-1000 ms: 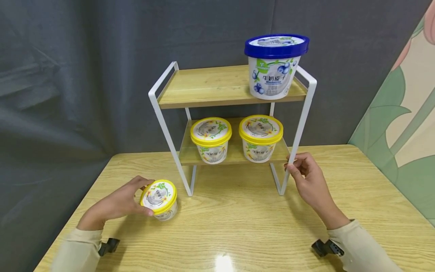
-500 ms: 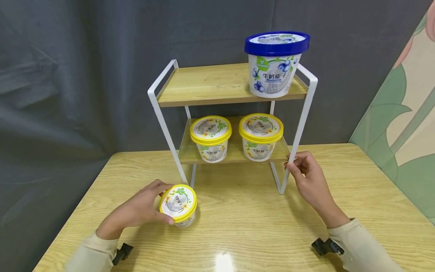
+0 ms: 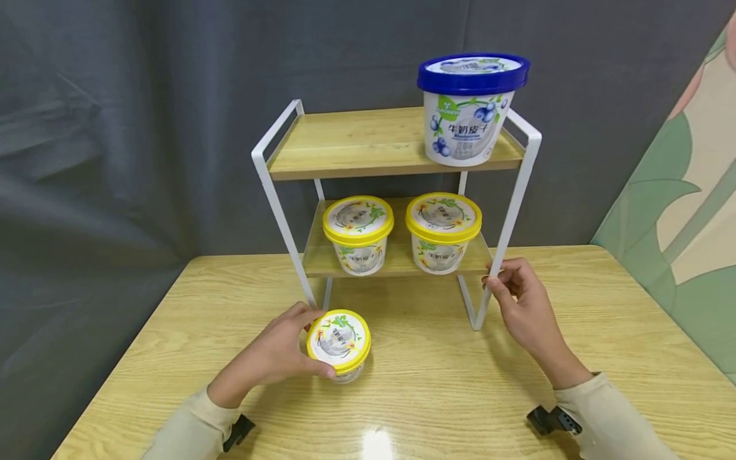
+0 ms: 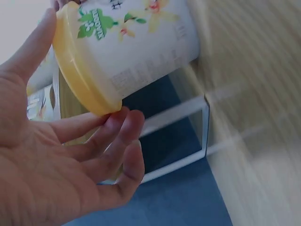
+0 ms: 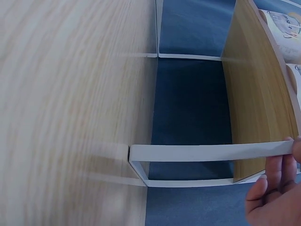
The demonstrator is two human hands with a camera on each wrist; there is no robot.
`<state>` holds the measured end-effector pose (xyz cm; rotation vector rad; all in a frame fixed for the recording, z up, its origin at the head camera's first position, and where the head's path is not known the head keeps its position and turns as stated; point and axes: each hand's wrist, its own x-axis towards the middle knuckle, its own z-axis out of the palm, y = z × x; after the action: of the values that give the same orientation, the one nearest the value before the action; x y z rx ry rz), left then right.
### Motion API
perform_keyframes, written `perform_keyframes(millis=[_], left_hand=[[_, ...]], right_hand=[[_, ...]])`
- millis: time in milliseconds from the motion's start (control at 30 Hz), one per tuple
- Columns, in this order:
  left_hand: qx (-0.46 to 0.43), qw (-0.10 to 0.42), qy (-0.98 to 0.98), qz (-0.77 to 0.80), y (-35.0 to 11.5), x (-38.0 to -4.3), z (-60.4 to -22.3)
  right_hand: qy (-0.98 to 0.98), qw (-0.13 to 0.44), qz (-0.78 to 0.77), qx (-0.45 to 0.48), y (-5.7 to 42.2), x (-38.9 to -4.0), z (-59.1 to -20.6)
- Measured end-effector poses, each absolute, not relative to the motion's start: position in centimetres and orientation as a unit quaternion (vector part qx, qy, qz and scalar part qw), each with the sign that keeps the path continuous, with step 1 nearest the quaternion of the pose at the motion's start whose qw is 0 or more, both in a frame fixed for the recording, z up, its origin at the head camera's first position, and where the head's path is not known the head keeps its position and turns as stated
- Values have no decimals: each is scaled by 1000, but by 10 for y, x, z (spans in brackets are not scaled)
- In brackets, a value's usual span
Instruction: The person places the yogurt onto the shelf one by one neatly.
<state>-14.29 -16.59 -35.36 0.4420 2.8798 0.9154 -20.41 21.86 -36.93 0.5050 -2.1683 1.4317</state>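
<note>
My left hand [image 3: 282, 351] grips a small white tub [image 3: 339, 342] by its yellow lid, thumb on the near side and fingers on the far side. In the left wrist view this tub [image 4: 136, 42] shows a flower print, tilted in that view. At the right, my right hand [image 3: 523, 306] pinches the white metal front leg of a two-tier wooden rack [image 3: 368, 144], at the height of the lower shelf. Thumb and fingers [image 5: 275, 169] close on that leg in the right wrist view. Two matching yellow-lidded tubs, a left one [image 3: 358, 233] and a right one [image 3: 444, 233], stand on the lower shelf.
A larger tub with a blue lid [image 3: 474, 108] and blueberry print stands on the upper shelf's right end. The rack stands on a wood-grain table [image 3: 425, 396]. Behind hangs a dark grey cloth [image 3: 144, 128]; a leaf-patterned panel [image 3: 684, 211] is at the right.
My left hand has carried the yellow-lidded tub rightward across the table, from left of the rack to in front of its left leg. The right hand has stayed on the rack leg.
</note>
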Motion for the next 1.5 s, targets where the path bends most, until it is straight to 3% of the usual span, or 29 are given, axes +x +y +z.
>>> perform_keyframes(millis=[533,933,1500], left_hand=[[127,-3,949,289,-135,-138,-361],[105,101,885,442,-138,-137,-375],[114,115,826,540,-140,-143,-386]], right_hand=[[-796,248,522,182,218,-204,-369],[-792,248,525,190,218,-204,-372],[-797,253,517,184,217,-202,-370]])
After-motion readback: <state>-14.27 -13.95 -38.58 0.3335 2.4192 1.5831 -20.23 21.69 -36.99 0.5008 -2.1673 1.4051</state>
